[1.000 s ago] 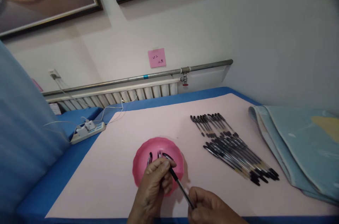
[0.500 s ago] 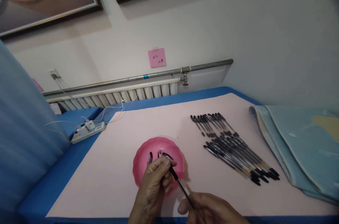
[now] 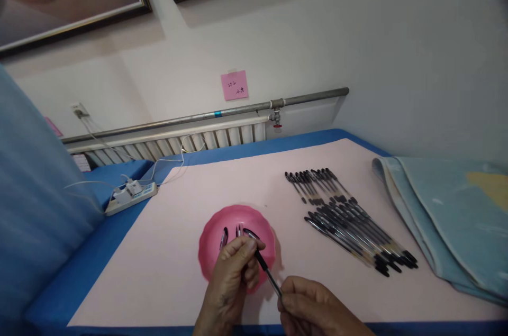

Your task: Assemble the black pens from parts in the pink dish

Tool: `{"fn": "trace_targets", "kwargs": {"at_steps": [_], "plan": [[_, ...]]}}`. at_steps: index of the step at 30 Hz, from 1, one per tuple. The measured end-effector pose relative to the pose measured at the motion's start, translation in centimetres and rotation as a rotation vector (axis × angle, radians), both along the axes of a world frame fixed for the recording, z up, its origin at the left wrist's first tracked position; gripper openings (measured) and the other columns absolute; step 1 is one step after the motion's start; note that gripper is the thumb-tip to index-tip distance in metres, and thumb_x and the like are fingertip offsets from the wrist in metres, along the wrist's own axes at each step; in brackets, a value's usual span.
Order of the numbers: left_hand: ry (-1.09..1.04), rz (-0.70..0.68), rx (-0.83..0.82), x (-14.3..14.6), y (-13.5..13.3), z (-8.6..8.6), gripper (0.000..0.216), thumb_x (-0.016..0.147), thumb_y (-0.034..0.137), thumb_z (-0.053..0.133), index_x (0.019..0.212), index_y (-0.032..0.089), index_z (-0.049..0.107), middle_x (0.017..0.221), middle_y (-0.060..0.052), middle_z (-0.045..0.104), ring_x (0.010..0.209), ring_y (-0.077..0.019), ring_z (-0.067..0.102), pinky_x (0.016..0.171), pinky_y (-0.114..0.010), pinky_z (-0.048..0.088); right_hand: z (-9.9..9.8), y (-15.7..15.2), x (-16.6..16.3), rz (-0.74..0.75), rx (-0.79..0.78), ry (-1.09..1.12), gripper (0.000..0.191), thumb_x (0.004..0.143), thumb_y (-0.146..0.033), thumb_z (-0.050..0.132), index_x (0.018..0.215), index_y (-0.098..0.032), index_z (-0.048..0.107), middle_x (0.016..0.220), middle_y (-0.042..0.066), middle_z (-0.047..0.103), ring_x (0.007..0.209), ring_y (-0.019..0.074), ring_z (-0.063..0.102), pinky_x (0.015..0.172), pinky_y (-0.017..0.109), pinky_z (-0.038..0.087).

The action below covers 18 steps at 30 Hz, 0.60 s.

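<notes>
**Hands pinching one pen over the pink bowl**

Left hand (image 3: 234,278) closed around the upper end of a pen (image 3: 266,270), fingers curled, poised over the near rim of the bowl (image 3: 210,251). Right hand (image 3: 317,309) at 4 o'clock from the left, thumb and forefinger nipped shut on the pen's lower end. Pen slanted between the two, running from 10 to 4 o'clock, just above the bowl's near right edge.

Bowl: pink, shallow, wavy-rimmed, sitting on the pink mat (image 3: 178,251). Inside, toward its far side, a few small dark caps (image 3: 238,232) lying loose, partly hidden behind the left fingers; exact count hard to tell.

Pen: slim, clear barrel with a dark grip section near the left hand and a thin dark refill showing toward the right; tip hidden in the fingers.

At 2 o'clock from the bowl, well apart, a row of pens (image 3: 349,219) laid side by side in two ranks on the mat. Farther right, a folded blue cloth (image 3: 448,219). At 10 o'clock, a power strip (image 3: 130,196) on the blue cover.
</notes>
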<state>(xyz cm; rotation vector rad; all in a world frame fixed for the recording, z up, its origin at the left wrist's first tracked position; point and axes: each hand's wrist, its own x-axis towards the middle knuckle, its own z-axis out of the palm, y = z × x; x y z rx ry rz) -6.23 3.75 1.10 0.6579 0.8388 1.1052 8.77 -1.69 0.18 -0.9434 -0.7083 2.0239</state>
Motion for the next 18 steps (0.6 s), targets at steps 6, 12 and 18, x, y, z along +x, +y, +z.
{"fn": "trace_targets", "kwargs": {"at_steps": [6,12,18], "plan": [[0.112,0.128,0.045,0.0,0.4,0.7,0.042,0.059,0.050,0.078,0.063,0.015,0.056,0.042,0.011,0.036,0.037,-0.0020,0.027,0.036,-0.016,0.020,-0.8,0.0,0.4,-0.015,0.205,-0.387,0.013,0.072,-0.028,0.063,0.071,-0.020,0.052,0.046,-0.010,0.053,0.031,0.0036,0.042,0.031,0.016,0.021],[0.422,0.232,0.112,-2.2,2.3,0.4,0.046,0.060,0.051,0.075,0.051,0.019,0.044,0.037,0.010,0.037,0.035,-0.0045,0.031,0.038,-0.019,0.023,-1.0,-0.3,0.7,-0.044,0.261,-0.525,0.012,0.075,-0.032,0.056,0.073,-0.021,0.050,0.052,-0.008,0.055,0.035,0.0053,0.045,0.031,0.017,0.024],[0.592,0.276,0.113,-3.7,2.6,0.9,0.037,0.053,0.040,0.081,0.076,0.017,0.063,0.050,0.007,0.052,0.040,-0.0076,0.043,0.039,-0.020,0.025,-0.7,-0.1,0.8,-0.010,0.256,-0.504,0.014,0.079,-0.034,0.052,0.075,-0.021,0.048,0.046,-0.009,0.054,0.030,0.0041,0.037,0.030,0.016,0.023]]}}
